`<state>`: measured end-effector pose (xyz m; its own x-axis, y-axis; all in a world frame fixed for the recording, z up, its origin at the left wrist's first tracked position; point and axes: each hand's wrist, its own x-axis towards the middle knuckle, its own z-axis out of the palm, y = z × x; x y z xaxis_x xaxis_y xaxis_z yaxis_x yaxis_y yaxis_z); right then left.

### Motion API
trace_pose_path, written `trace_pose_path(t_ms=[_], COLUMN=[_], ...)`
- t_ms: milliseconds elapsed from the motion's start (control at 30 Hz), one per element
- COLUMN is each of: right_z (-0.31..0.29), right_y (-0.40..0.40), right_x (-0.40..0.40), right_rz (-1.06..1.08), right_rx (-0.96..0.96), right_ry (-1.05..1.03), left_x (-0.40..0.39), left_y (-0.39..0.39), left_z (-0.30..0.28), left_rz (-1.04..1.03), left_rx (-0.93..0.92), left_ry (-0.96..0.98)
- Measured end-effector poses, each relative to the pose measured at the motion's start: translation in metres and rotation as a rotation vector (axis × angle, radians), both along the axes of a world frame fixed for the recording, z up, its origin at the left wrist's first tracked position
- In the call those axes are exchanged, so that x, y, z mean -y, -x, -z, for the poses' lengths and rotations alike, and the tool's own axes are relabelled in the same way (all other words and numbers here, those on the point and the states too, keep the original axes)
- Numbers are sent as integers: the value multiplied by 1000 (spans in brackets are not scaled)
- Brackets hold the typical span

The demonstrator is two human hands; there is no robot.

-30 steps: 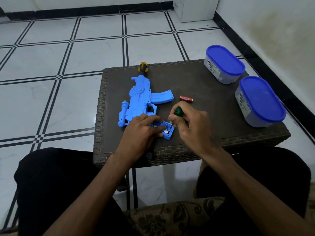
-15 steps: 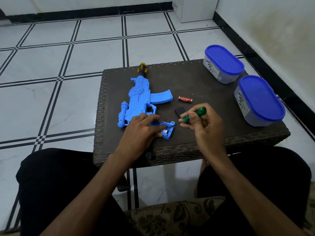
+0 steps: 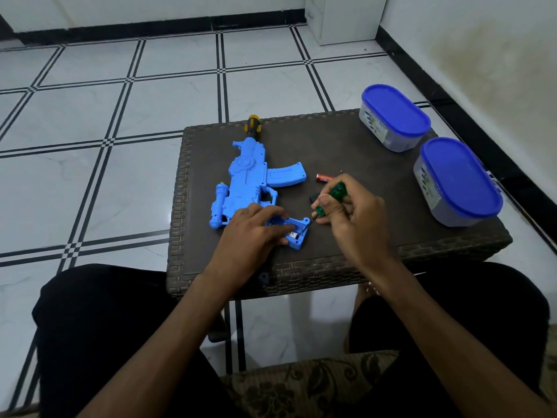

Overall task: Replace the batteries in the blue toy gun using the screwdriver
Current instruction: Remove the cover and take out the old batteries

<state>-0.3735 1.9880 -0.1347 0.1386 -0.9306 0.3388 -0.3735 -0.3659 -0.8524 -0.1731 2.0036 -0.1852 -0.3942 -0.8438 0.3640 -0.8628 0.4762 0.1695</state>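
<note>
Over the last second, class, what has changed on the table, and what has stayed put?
The right hand swung the green screwdriver from near upright over the toy gun down to a slant, moving right; its tip now sits at the open battery slot. That uncovered a small dark piece on the table. The left hand still presses the gun; loose battery and two tubs unmoved.

**Screwdriver tipped down into the battery slot**

One second ago the green screwdriver (image 3: 333, 198) was held almost upright, close over the back end of the blue toy gun (image 3: 253, 182). Now it is slanted, and the right hand (image 3: 349, 215) is pulled out to the right. The dark tip is poked into the open battery slot (image 3: 297, 232). A small black cover (image 3: 314, 197), hidden before, is now seen on the table.
</note>
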Motion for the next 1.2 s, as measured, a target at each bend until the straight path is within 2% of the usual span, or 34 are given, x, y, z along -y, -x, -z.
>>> trace_pose_path(t_ms=[133, 333, 733, 1000, 1200], right_z=[-1, -3, 13, 12, 8], right_y=[-9, -19, -5, -1, 4], right_x=[8, 17, -14, -15, -10], right_rz=[-66, -14, 174, 210, 193], right_rx=[-106, -201, 321, 478, 500], right_ry=[48, 13, -159, -214, -216], left_x=[0, -1, 0, 1, 11], left_y=[-1, -1, -1, -1, 0], left_z=[2, 1, 3, -1, -15], left_rz=[-4, -9, 6, -22, -63], left_rx=[-7, 0, -36, -106, -254], left_ry=[18, -10, -6, -98, -289])
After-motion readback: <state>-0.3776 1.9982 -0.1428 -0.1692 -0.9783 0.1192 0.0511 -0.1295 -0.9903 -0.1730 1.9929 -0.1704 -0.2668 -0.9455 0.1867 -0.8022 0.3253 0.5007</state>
